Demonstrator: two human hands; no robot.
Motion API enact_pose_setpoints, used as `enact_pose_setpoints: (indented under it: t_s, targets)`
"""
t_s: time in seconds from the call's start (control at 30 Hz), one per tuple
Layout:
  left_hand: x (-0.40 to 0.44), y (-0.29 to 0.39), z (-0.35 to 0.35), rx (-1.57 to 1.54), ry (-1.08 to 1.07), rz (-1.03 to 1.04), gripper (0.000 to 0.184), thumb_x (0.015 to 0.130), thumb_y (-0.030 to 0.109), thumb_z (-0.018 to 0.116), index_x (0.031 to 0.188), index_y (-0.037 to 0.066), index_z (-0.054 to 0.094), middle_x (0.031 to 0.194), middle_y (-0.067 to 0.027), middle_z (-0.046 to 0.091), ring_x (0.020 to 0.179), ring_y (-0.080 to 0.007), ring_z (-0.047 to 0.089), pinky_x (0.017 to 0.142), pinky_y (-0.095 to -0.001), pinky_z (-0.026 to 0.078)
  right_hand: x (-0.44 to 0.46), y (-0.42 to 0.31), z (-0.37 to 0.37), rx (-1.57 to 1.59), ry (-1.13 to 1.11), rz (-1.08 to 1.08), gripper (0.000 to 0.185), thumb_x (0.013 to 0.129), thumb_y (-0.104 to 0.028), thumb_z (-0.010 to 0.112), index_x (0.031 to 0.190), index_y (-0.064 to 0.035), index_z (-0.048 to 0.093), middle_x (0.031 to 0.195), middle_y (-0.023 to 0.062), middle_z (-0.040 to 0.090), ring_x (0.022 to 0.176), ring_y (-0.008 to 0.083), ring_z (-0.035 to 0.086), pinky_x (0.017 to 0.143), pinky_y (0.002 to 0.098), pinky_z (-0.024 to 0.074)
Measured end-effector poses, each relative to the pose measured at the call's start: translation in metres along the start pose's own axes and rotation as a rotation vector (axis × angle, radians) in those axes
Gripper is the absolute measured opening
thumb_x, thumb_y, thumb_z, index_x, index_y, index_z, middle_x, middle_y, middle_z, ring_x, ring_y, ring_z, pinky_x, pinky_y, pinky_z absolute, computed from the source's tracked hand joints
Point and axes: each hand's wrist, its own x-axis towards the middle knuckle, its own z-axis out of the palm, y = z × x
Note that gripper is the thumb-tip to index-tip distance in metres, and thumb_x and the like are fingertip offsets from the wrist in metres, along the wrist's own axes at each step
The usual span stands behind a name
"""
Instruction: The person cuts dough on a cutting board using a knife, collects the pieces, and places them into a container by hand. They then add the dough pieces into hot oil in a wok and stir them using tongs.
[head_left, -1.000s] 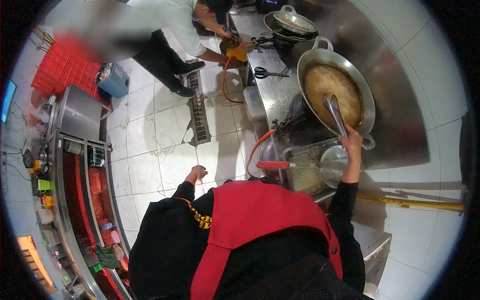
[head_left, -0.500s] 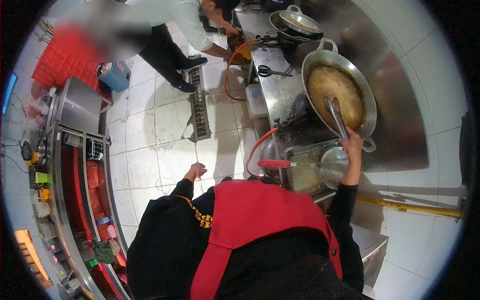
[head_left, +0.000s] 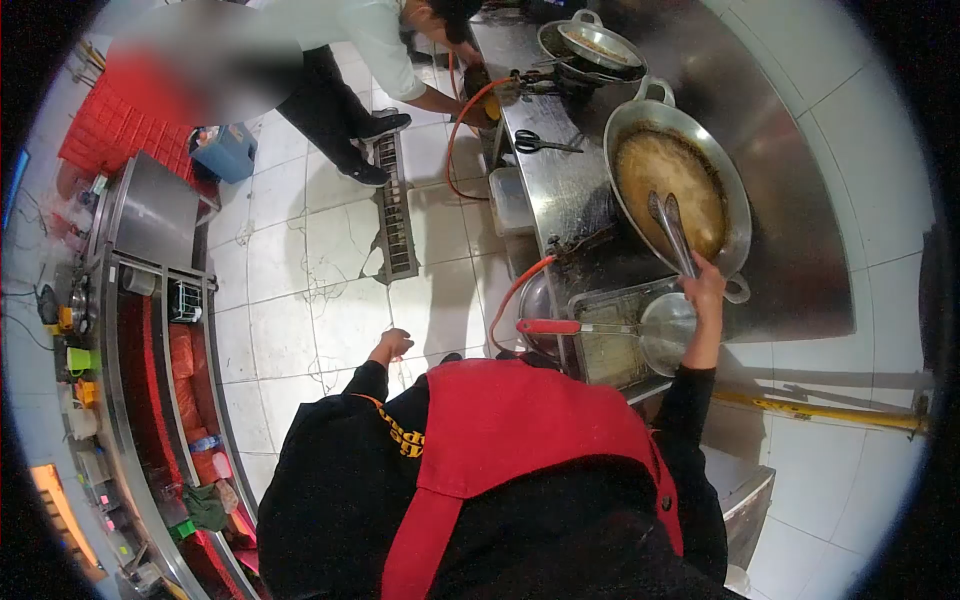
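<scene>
My right hand (head_left: 706, 286) is closed around the handle end of metal tongs (head_left: 678, 236). The tongs' tips dip into bubbling brownish oil (head_left: 655, 168) in a large two-handled metal wok (head_left: 741, 205) on the stove counter. Close to that hand, a strainer with a red handle (head_left: 548, 326) lies across a rectangular metal tray (head_left: 610, 377). My left hand (head_left: 397, 345) hangs over the floor at my side, fingers loosely curled in, with nothing visible in it.
Another person in a light shirt (head_left: 375, 45) bends at the counter's far end. A second wok (head_left: 603, 45) stands there. Black scissors (head_left: 545, 143) lie on the counter edge; an orange hose (head_left: 510, 298) loops below. A metal shelf unit (head_left: 165, 215) lines the left; a drain grate (head_left: 397, 215) crosses the floor.
The tongs' tips sit slightly further apart in the oil. Otherwise both hands stay almost where they were, and the view has shifted a little.
</scene>
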Motion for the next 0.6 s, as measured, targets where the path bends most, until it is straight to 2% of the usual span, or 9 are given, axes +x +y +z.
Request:
enact_pose_setpoints:
  t_s: [0.1,0.23,0.3,0.33,0.4,0.47,0.6]
  targets:
    - [-0.005,0.004,-0.003,-0.007,0.005,-0.034,0.042,0.07,0.024,0.051,0.106,0.002,0.052,0.08,-0.013,0.061,0.059,-0.0206,0.061,0.061,-0.0276,0.051,0.006,0.013,0.006,-0.009,0.043,-0.059,0.053,0.055,-0.009,0.06,0.107,0.0005,0.052,0.093,0.0223,0.057,0.088,0.031,0.056,0.077,0.032,0.0421]
    - [0.004,-0.004,0.001,0.04,0.018,0.015,0.041,0.07,0.027,0.051,0.105,0.005,0.054,0.084,-0.0116,0.061,0.063,-0.0215,0.061,0.065,-0.028,0.05,0.008,0.023,0.008,0.065,0.03,-0.036,0.053,0.055,-0.01,0.061,0.106,0.0002,0.052,0.096,0.0213,0.056,0.09,0.0324,0.055,0.08,0.033,0.0406]
    - [0.008,-0.007,0.003,0.068,0.026,0.05,0.041,0.07,0.028,0.051,0.104,0.006,0.055,0.086,-0.0116,0.061,0.064,-0.0217,0.061,0.067,-0.0278,0.05,0.01,0.029,0.012,-0.117,0.133,-0.156,0.055,0.056,-0.01,0.064,0.11,-0.0097,0.053,0.072,0.0144,0.06,0.055,0.0195,0.057,0.057,0.0301,0.0443]
    - [0.01,-0.008,0.004,0.098,0.041,0.055,0.041,0.07,0.029,0.051,0.103,0.006,0.055,0.088,-0.0119,0.061,0.066,-0.0221,0.061,0.069,-0.0275,0.049,0.011,0.033,0.012,-0.117,0.135,-0.154,0.055,0.056,-0.01,0.064,0.11,-0.0097,0.053,0.072,0.0144,0.06,0.055,0.0195,0.057,0.057,0.0301,0.0443]
    - [0.011,-0.008,0.005,0.13,0.057,0.062,0.041,0.07,0.03,0.051,0.103,0.007,0.056,0.089,-0.0123,0.06,0.068,-0.0225,0.061,0.071,-0.0271,0.048,-0.001,0.008,-0.002,0.022,0.03,0.038,0.053,0.054,-0.01,0.06,0.107,-0.0014,0.053,0.094,0.0218,0.057,0.089,0.0327,0.055,0.081,0.0331,0.0403]
    - [0.007,-0.004,0.005,0.072,0.055,0.013,0.042,0.069,0.033,0.051,0.102,0.009,0.056,0.093,-0.012,0.06,0.075,-0.0231,0.061,0.077,-0.0272,0.046,0.002,0.019,0.003,0.036,0.034,0.016,0.053,0.055,-0.01,0.06,0.107,-0.002,0.053,0.093,0.0218,0.057,0.088,0.0326,0.055,0.08,0.0332,0.0404]
    - [0.011,-0.001,0.005,0.036,-0.017,-0.086,0.042,0.068,0.034,0.052,0.101,0.009,0.057,0.097,-0.0123,0.058,0.08,-0.0236,0.06,0.079,-0.0274,0.045,0.0,0.02,0.001,0.008,0.03,-0.018,0.053,0.055,-0.011,0.061,0.107,-0.0034,0.053,0.092,0.0214,0.057,0.088,0.0321,0.056,0.08,0.0332,0.0408]
